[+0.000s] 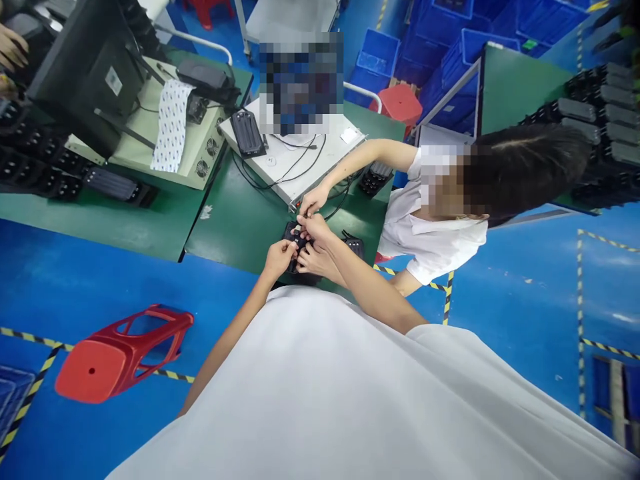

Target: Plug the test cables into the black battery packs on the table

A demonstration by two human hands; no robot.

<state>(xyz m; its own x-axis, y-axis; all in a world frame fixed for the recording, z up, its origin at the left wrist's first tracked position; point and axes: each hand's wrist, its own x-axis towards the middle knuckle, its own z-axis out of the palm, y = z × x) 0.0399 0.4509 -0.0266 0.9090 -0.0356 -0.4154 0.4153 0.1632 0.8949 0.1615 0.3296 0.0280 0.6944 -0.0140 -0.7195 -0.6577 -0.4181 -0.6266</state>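
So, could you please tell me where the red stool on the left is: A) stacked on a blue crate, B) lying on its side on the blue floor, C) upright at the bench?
B: the red stool lies tipped over on the blue floor, away from the green bench.

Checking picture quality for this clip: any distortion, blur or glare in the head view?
Head view: strong wide-angle warping, green table edges and floor tape bending; two pixelated patches, one over a co-worker's face; even lighting, soft sheen on the blue floor; left hand and right hand small but fairly sharp on a black part.
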